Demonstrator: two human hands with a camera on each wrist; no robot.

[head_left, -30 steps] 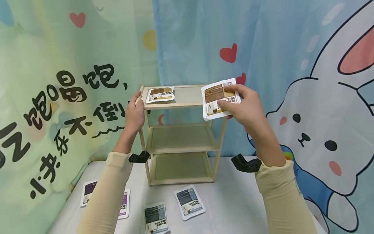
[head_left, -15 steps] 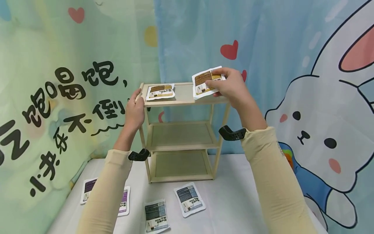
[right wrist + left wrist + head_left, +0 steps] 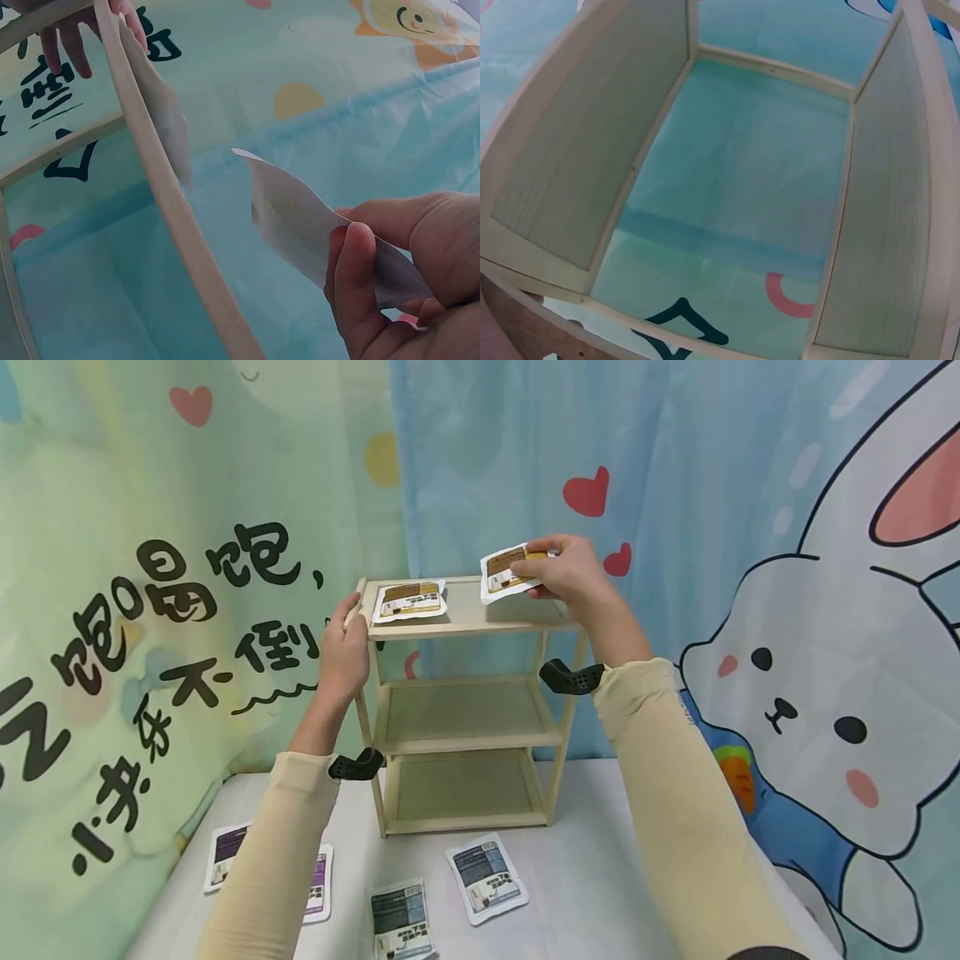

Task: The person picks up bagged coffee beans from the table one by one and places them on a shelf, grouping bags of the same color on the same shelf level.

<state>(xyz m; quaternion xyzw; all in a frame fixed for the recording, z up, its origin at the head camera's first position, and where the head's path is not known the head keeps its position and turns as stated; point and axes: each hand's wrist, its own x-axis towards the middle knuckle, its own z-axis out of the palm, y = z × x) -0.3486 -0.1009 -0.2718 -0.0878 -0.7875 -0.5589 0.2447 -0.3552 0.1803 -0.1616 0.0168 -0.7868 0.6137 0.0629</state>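
My right hand [image 3: 572, 577] pinches a white-edged flat pouch with a brown and yellow label [image 3: 501, 572] between thumb and fingers. It is held tilted over the right part of the top board of a three-tier wooden shelf rack [image 3: 468, 631]. In the right wrist view, the pouch's plain back [image 3: 289, 214] is apart from the rack's edge. A matching brown-labelled pouch [image 3: 409, 601] lies at the left of the top board. At that board's left end, my left hand [image 3: 345, 652] grips the frame. The left wrist view looks through the rack's wooden frame [image 3: 776, 64].
On the white table [image 3: 592, 877] in front of the rack lie a blue-grey pouch [image 3: 487, 878] and another dark-labelled pouch [image 3: 401, 920]. Two purple-labelled pouches, one at far left [image 3: 225, 852] and one nearer [image 3: 321, 885], are partly behind the left sleeve. A printed curtain [image 3: 480, 460] hangs behind.
My right hand has carried the pouch leftward and inward, from beside the rack's right end to over the top board, tilting it flatter. The left hand has stayed on the frame.
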